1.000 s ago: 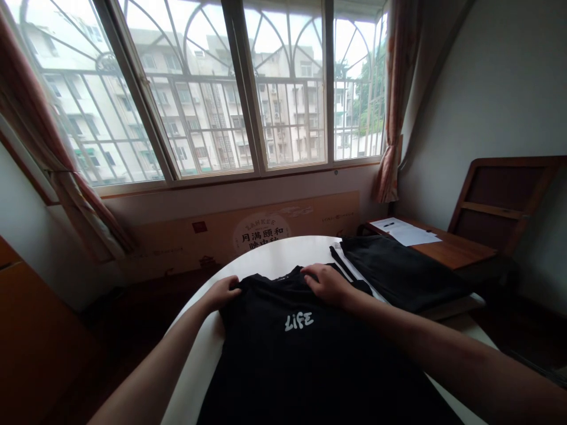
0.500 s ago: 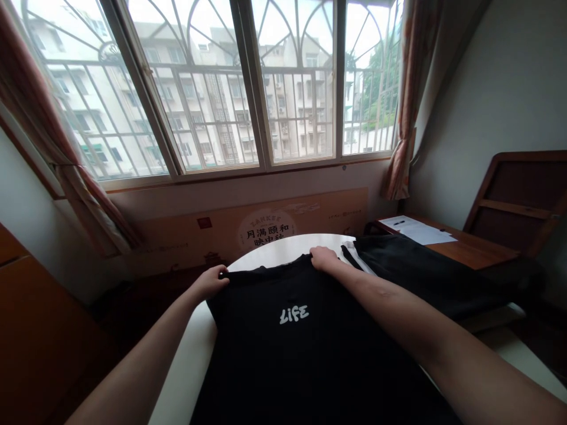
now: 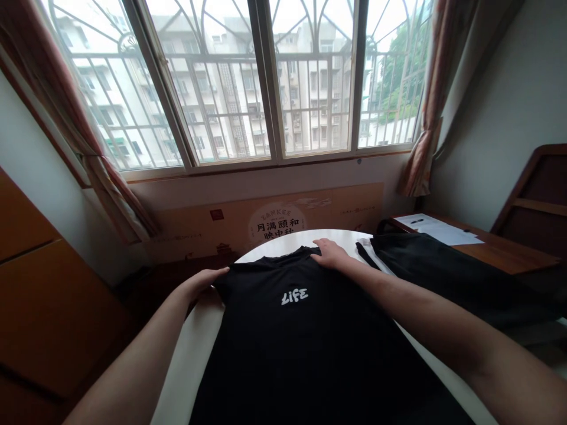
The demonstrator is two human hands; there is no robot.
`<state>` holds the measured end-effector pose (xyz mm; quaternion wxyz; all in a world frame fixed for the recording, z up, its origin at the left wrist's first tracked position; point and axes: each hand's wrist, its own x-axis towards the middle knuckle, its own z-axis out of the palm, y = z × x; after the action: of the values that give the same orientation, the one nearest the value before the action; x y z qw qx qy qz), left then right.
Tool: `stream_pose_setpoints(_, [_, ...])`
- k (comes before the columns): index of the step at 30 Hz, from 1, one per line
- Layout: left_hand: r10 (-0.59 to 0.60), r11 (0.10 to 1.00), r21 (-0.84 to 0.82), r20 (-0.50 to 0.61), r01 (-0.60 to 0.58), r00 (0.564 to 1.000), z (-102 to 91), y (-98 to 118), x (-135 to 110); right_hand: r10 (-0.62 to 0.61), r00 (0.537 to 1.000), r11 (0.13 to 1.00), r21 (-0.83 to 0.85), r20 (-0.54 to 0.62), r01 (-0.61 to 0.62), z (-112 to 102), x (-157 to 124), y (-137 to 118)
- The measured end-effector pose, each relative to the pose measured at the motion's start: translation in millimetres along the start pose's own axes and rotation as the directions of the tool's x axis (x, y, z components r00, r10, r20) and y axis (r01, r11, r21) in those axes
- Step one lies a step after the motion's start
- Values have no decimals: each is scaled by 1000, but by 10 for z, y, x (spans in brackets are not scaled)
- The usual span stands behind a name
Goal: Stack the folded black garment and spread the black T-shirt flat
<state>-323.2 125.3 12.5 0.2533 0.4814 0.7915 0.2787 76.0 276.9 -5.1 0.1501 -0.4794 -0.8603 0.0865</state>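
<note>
Black shirt (image 3: 292,348) under the right hand (image 3: 331,255), fingers (image 3: 321,242) apart, and against the left hand (image 3: 204,282), grip unclear.

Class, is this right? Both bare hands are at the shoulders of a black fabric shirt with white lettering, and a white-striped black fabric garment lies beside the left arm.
The side is wrong: the head view shows the white-striped black fabric garment beside the right arm. The left hand, right hand and black shirt are as you say.

Black shirt (image 3: 301,348), white lettering (image 3: 295,296)
</note>
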Motion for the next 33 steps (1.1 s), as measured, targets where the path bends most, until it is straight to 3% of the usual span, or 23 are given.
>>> stream_pose_setpoints(3, [56, 986, -166, 173, -27, 983, -98, 26, -134, -10, 999, 999, -40, 47, 12, -47, -262, 107])
stream_pose_setpoints(6, [201, 946, -295, 214, -133, 956, -120, 125, -198, -7, 995, 998, -64, 98, 14, -49, -442, 166])
stream_pose_setpoints(9, [229, 961, -217, 284, -170, 931, -64, 174, -165, -17, 990, 996, -89, 138, 30, 8, -533, 160])
stream_pose_setpoints(13, [306, 946, 79, 83, -313, 948, -2, 117, -44, 22, 999, 985, -172, 40, -15, 196, -635, 94])
stream_pose_setpoints(16, [343, 934, 113, -18, -339, 939, -21, 95, -2, 66, 997, 981, -180, -37, -72, 317, -710, 62])
stream_pose_setpoints(20, [321, 936, -137, -36, -323, 946, -56, 229, -118, 93, 995, 985, -145, -23, -96, 327, -747, 58])
stream_pose_setpoints(23, [313, 875, -372, -55, -310, 948, -42, 414, -270, 93, 995, 986, -135, -33, -97, 291, -750, 57])
stream_pose_setpoints(26, [332, 831, -436, -113, -347, 937, -31, 576, -359, 91, 995, 987, -125, -43, -96, 276, -755, 54])
stream_pose_setpoints(28, [339, 850, -383, -129, -362, 932, -60, 652, -357, 92, 995, 988, -118, -41, -96, 275, -760, 55])
stream_pose_setpoints(30, [359, 899, -208, -152, -384, 921, -131, 706, -315, 95, 995, 989, -113, -37, -98, 274, -762, 57])
stream_pose_setpoints(32, [386, 919, 150, -162, -364, 908, -225, 738, -250, 96, 995, 989, -112, -37, -99, 272, -762, 60])
stream_pose_setpoints(33, [383, 888, 336, -157, -315, 911, -267, 743, -217, 95, 995, 989, -113, -39, -99, 272, -762, 61])
